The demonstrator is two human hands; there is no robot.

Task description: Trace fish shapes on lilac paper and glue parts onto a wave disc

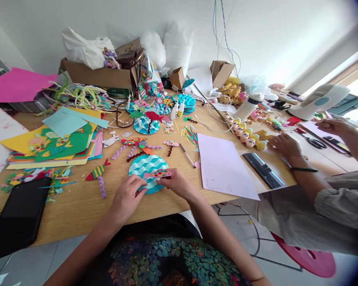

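A round blue paper disc (137,163) with pale wavy strips lies near the table's front edge. My right hand (179,183) pinches a pink paper fish (158,173) with coloured dots over the disc, by its right end. At the disc's lower left rim, my left hand (128,196) grips the edge with bent fingers and thumb. Just behind lie dotted paper fish (134,142) on purple and brown fuzzy stems, and a small pink fish (170,143) on a brown stem. To the left is a green-and-yellow striped fish (97,171) with a purple stem.
A pen (187,155) and a lilac sheet (223,167) lie to the right. Left are stacked coloured papers (92,149), scraps and a black phone (24,210). Glue bottles (174,111) stand behind. At far right, a co-worker's hands (285,145) are beside small figures (249,139).
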